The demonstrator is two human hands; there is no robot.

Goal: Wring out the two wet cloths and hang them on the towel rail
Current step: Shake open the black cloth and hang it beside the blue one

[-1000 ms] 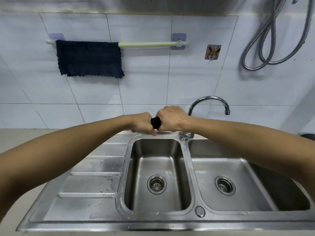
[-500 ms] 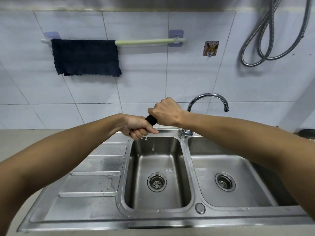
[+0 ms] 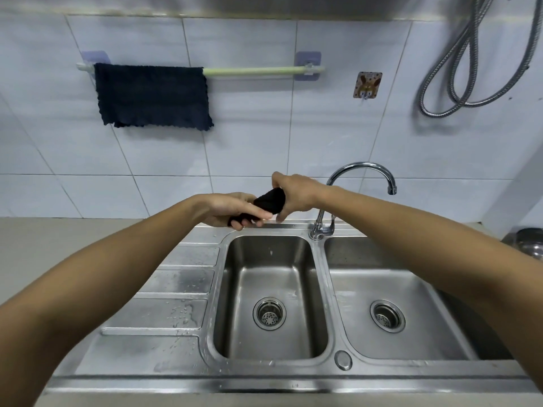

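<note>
Dark cloth (image 3: 269, 201) now less tightly bunched at frame centre over the left basin (image 3: 270, 292), grasped by left hand (image 3: 232, 211) and right hand (image 3: 293, 192) (loosened since the twist); wringing likely done, rail (image 3: 252, 71) upper centre next.

Lighting: even, cool-white, moderately bright; source appears overhead/front, not in frame. White glazed wall tiles (image 3: 249, 148) show soft sheen, no hard hotspots. Stainless steel double sink (image 3: 188, 318) carries diffuse reflections w/ brighter streaks along basin walls and front rim; water droplets on drainboard glint. Curved chrome tap (image 3: 363, 168) has narrow specular highlights. Shadows: soft, faint, e.g. below dark navy cloth on rail (image 3: 152, 96) and beside coiled metal shower hose (image 3: 458, 69). Top strip of frame is dim. Distortion: strong wide-angle; tile lines splay outward, forearms balloon near lower corners. Focus: centre sharp; edges slightly soft. Dark rolled cloth (image 3: 269, 201) between the hands lacks texture detail.
</note>
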